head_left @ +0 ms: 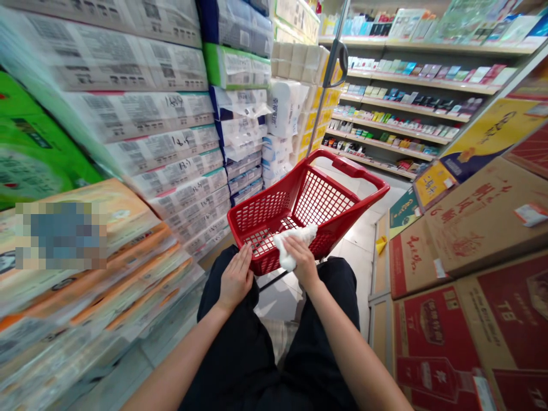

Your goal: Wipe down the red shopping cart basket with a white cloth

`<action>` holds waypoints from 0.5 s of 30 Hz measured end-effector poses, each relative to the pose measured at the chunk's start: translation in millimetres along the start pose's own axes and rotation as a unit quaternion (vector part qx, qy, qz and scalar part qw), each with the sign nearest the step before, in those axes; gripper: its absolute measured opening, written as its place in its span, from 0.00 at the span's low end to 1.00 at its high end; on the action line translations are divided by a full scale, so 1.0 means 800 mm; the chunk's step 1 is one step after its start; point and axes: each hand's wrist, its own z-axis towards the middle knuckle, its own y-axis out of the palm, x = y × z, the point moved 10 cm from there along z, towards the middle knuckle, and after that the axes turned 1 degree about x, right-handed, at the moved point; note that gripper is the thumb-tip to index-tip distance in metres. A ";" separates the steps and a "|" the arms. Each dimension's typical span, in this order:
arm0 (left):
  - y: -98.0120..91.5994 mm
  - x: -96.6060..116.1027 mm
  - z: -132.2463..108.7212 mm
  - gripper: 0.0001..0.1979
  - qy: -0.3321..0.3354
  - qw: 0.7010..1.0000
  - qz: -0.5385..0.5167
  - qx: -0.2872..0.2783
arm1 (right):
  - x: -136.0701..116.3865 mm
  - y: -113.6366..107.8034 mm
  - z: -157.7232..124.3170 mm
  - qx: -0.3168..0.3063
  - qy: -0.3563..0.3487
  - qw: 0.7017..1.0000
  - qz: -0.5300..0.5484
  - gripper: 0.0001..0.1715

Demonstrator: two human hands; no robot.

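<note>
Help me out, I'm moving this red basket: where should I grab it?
Grip the moulded handle on the far rim of the red basket, coming from above: it is a solid raised section on the open top, while the mesh walls are thin. Your right hand rests on crumpled white material.

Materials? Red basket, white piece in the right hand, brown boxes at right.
The red basket looks like moulded plastic, glossy, with a one-piece grid. The white piece in the right hand is soft, matte and crumpled: tissue or cloth, can't tell which. The brown boxes look like printed matte cardboard.
</note>
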 end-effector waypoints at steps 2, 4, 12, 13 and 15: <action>0.001 0.000 0.000 0.39 -0.005 1.000 -0.003 0.001 | 0.041 -0.028 0.003 0.029 0.028 0.999 -0.018 0.23; 0.000 0.000 0.001 0.39 -0.007 1.000 -0.008 0.002 | 0.063 -0.044 0.004 0.046 0.052 0.997 -0.032 0.23; 0.000 0.000 0.000 0.37 0.005 1.000 -0.009 -0.005 | -0.049 0.034 -0.007 0.033 0.072 0.997 -0.018 0.28; 0.001 0.000 0.000 0.37 0.010 1.000 -0.011 -0.008 | -0.071 0.048 -0.008 0.021 0.061 0.998 -0.002 0.28; 0.001 0.000 -0.001 0.36 0.017 1.000 -0.015 -0.014 | -0.100 0.066 -0.010 0.004 0.045 0.999 0.018 0.26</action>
